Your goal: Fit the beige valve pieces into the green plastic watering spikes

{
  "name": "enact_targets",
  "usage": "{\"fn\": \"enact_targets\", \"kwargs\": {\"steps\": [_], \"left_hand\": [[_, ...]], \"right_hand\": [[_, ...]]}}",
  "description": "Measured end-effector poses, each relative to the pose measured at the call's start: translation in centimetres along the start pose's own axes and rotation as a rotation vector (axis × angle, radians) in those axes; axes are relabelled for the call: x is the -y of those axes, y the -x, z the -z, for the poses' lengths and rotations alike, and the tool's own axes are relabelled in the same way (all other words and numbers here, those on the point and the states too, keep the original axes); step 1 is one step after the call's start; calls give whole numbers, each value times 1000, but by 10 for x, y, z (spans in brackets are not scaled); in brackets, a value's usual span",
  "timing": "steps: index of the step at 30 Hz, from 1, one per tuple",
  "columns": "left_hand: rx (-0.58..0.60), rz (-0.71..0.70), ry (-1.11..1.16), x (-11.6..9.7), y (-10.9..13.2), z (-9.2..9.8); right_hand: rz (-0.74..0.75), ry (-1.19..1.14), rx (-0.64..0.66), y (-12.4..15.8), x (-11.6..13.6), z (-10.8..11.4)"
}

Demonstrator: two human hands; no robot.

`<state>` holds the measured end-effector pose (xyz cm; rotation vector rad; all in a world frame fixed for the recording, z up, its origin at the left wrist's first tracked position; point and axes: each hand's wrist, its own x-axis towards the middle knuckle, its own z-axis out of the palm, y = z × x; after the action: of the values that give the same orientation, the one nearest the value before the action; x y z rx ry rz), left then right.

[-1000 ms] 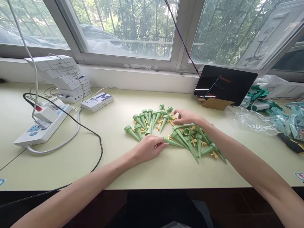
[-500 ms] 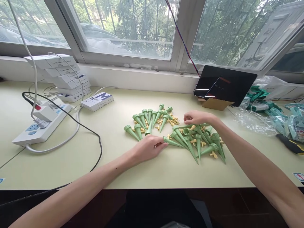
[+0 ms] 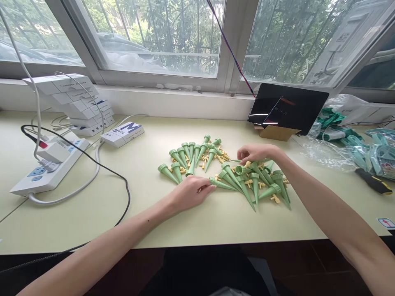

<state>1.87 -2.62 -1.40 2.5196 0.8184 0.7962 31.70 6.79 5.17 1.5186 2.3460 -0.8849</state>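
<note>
My left hand [image 3: 195, 191] rests on the table with its fingers curled together, beside the cap end of a green plastic watering spike [image 3: 224, 185]. What lies inside its fingers, if anything, is hidden. At the back of the right-hand heap of spikes [image 3: 254, 181], my right hand [image 3: 253, 153] reaches down with bent, closed fingers. A thin green spike [image 3: 235, 160] sticks out to the left from under those fingertips. Small yellow valve pieces [image 3: 275, 199] lie among the spikes. Another group of capped spikes [image 3: 191, 151], mostly fanned out, lies beyond my left hand.
A dark tablet [image 3: 286, 107] leans on a cardboard stand [image 3: 277, 132]. Plastic-wrapped goods [image 3: 370, 152] and a black-and-yellow handle [image 3: 372, 181] lie right. Left stand a power strip [image 3: 55, 164], cables, stacked white boxes [image 3: 83, 107] and a single box [image 3: 123, 133].
The view has shifted slightly. My right hand has come down closer to the heap, and a green spike now shows at its fingertips. My left hand stays in place.
</note>
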Motion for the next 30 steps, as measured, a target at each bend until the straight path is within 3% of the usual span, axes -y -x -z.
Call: {"fn": "enact_targets", "kwargs": {"steps": [8, 16, 30], "left_hand": [[2, -4, 3, 0, 0, 0], [-3, -5, 17, -1, 0, 1], [5, -3, 22, -1, 1, 1]], "right_hand": [[61, -38, -136, 8, -2, 3], [48, -58, -6, 6, -1, 4], [67, 34, 51, -5, -3, 4]]}}
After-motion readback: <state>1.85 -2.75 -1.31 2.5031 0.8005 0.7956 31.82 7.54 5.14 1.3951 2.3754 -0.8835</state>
